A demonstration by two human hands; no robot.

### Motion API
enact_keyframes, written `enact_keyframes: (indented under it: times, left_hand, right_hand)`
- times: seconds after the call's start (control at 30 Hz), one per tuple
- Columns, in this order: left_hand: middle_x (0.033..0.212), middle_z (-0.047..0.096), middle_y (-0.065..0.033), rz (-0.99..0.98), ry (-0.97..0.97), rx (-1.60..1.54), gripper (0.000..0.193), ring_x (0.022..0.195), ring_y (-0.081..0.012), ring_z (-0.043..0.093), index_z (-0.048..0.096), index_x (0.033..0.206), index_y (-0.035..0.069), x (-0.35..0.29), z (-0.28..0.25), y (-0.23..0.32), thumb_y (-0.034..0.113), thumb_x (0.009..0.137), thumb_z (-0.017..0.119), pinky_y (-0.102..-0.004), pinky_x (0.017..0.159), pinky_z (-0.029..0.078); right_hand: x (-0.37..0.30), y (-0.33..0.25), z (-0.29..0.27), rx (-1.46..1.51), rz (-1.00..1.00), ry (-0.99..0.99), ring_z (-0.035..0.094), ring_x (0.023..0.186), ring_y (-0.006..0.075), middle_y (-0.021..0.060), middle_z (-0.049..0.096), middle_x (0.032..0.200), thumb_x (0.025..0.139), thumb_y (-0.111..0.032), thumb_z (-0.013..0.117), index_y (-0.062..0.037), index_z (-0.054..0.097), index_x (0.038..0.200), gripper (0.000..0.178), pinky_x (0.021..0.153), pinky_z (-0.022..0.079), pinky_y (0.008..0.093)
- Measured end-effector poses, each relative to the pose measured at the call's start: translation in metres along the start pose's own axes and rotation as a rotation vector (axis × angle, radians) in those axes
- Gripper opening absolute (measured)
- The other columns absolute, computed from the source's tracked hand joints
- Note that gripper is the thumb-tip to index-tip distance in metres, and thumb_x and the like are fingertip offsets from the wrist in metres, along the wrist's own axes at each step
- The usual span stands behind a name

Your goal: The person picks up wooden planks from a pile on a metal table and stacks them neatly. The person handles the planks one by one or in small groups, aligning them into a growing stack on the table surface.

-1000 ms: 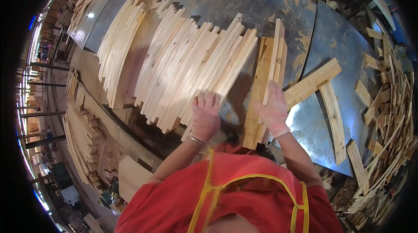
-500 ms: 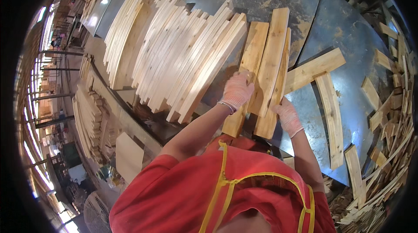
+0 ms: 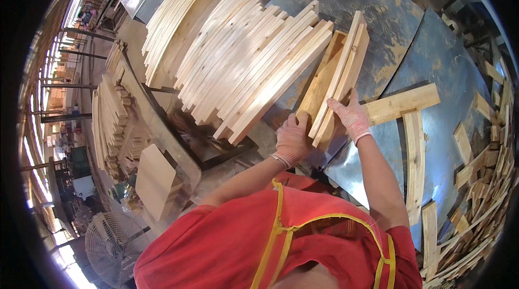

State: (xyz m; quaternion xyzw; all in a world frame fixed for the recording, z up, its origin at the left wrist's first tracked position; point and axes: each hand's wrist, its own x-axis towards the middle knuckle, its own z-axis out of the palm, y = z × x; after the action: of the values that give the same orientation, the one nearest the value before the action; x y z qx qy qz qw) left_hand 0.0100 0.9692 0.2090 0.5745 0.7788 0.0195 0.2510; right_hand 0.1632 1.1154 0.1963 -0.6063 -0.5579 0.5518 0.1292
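Two curved wooden boards (image 3: 353, 54) now stand on edge side by side in front of me. My right hand (image 3: 351, 117), in a pale pinkish glove, is closed round their near part, thumb on the left and fingers on the right. To their left lies a browner board (image 3: 323, 79), flat side up. My left hand (image 3: 293, 142), gloved too, has its fingers curled on the near end of that board, close beside the upright pair; its thumb is mostly hidden. A long row of pale slats on edge (image 3: 238, 56) stands to the left of both hands.
On the metal table (image 3: 392, 45), right of my hands, a board lies crosswise (image 3: 403, 103), with another board (image 3: 414, 164) running from it toward me. Scrap offcuts (image 3: 481, 181) heap up at the far right. Left stand a floor fan (image 3: 111, 243) and more stacked slats (image 3: 111, 121).
The right-hand boards have been turned from lying flat up onto their edges. My right hand has risen onto them, while my left hand has slid down toward the near board ends.
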Motion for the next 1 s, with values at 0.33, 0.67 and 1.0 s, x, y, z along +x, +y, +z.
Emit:
enact_keyframes:
  times: [0.33,0.67,1.0]
  left_hand:
    - [0.14,0.059,-0.0128,-0.064,-0.726,-1.241,0.107,0.128,-0.021,0.055,0.029,0.167,0.008,0.018,-0.057,-0.091,0.007,0.068,0.068,-0.031,0.107,0.046]
    - [0.111,0.064,-0.0082,0.067,-0.694,-1.261,0.103,0.078,-0.0113,0.055,0.032,0.167,0.014,0.043,-0.036,-0.112,0.01,0.07,0.066,-0.0231,0.066,0.046]
    - [0.114,0.063,-0.0076,-0.099,-0.749,-1.539,0.101,0.093,-0.0139,0.058,0.034,0.165,0.003,-0.022,-0.109,-0.14,0.009,0.069,0.065,-0.0254,0.074,0.05]
  right_hand:
    - [-0.03,0.009,0.034,0.267,0.06,-0.129,0.067,0.104,0.024,0.0139,0.068,0.123,0.088,-0.025,0.077,0.0044,0.043,0.15,0.077,0.087,0.057,0.038]
    - [0.018,-0.04,0.032,0.229,0.043,0.188,0.062,0.126,0.0324,0.026,0.065,0.136,0.09,-0.048,0.077,0.0054,0.032,0.16,0.099,0.103,0.051,0.0432]
    - [0.032,-0.022,0.052,-0.122,0.034,0.268,0.061,0.131,0.0434,0.0296,0.066,0.135,0.099,-0.05,0.064,-0.0008,0.046,0.153,0.075,0.109,0.047,0.0449]
